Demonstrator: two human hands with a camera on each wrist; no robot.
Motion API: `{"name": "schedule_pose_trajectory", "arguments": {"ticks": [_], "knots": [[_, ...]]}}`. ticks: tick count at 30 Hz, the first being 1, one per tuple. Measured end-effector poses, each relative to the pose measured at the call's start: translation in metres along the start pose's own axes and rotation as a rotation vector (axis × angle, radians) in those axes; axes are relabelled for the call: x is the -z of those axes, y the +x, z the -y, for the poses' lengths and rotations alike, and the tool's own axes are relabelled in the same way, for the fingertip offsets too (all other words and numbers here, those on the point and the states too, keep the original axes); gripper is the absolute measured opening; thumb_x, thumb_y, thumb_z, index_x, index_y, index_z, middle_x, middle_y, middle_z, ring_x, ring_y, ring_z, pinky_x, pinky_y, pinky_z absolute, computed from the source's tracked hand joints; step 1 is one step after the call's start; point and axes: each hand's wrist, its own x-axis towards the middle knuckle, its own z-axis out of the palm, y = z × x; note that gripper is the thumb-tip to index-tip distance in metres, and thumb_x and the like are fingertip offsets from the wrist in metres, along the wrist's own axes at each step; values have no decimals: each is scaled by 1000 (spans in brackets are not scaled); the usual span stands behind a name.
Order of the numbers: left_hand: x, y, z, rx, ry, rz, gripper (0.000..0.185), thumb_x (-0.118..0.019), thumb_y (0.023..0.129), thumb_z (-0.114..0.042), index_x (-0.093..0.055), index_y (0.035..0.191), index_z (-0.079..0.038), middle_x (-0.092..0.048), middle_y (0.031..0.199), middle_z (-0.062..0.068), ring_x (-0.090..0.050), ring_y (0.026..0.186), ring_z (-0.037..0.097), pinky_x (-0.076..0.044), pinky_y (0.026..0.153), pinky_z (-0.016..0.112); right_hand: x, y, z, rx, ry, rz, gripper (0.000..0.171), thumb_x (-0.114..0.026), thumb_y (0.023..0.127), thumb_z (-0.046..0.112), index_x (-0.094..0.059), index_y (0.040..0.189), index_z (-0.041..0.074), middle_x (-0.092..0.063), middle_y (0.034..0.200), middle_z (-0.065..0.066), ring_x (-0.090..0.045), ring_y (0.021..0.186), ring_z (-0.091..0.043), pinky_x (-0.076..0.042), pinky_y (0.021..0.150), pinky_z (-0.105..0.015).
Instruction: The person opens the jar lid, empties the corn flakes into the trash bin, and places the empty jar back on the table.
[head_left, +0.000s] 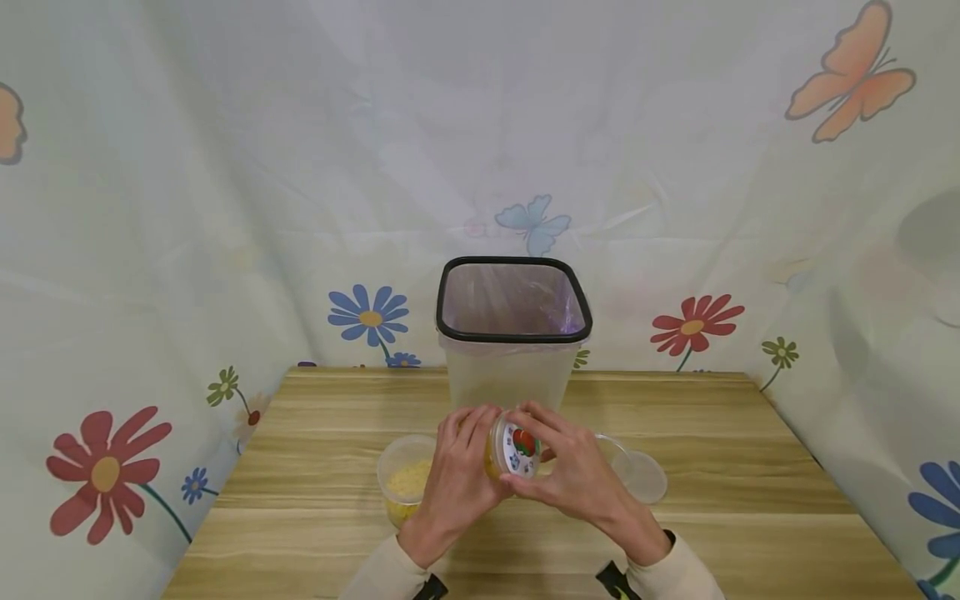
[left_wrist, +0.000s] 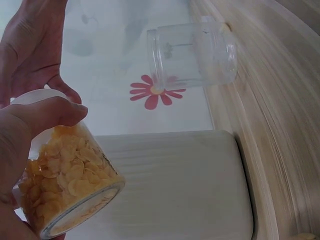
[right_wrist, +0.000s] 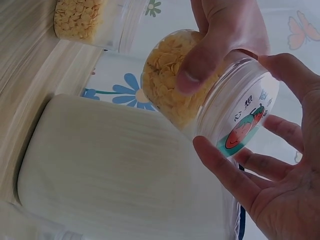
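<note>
A clear round jar of yellow cereal flakes is held up over the table, tilted. My left hand grips its body, with the thumb across the side in the right wrist view. On the jar sits a lid printed with strawberries and writing, facing right. The right hand pinches this lid round its rim, thumb and fingers spread on opposite sides. Below and left of the left hand stands an uncovered clear tub partly filled with flakes; the left forearm partly hides it.
Straight ahead stands a pale bin with a black rim and a plastic liner. Right of it on the wooden table is an empty clear jar, partly behind the right hand, with a round translucent lid beside it.
</note>
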Motion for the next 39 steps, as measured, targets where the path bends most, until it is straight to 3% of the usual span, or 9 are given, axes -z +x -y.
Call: {"name": "schedule_pose_trajectory", "arguments": {"ticks": [9,20,32,34,39], "knots": [[4,2,-2,24,2,52,87,-92,53,-40,-55,127,-14,-63,123,0,-56,114,25,-46,100,40,2,1,-2,49,-18,-2,67,-90,68,25,-64,127,11,-61,131,-20,-71,92,-25,-57,61,-18],[6,5,-1,1,-36,65,89,-93,51,-40,-55,127,-14,-65,121,-1,-55,112,22,-48,99,38,5,1,-7,119,-62,17,66,-89,67,26,-64,126,11,-62,128,-17,-70,88,-20,-57,60,-18],[8,5,1,21,-107,137,91,-94,48,-36,-56,128,-15,-66,120,-1,-56,110,19,-51,93,35,11,-1,-9,149,-74,74,68,-90,68,24,-64,129,12,-56,135,-28,-71,96,-29,-54,62,-11],[9,6,2,20,-124,155,91,-94,48,-35,-56,128,-14,-66,119,-1,-56,110,20,-51,93,35,12,-2,-10,157,-76,90,67,-89,68,24,-64,130,13,-56,136,-28,-71,98,-30,-55,62,-14],[12,7,6,40,-186,232,90,-94,51,-37,-56,129,-15,-65,120,-1,-55,110,18,-53,91,36,14,-2,-14,262,-159,112,70,-92,64,26,-65,128,16,-58,136,-21,-67,110,-33,-61,78,-37]]}}
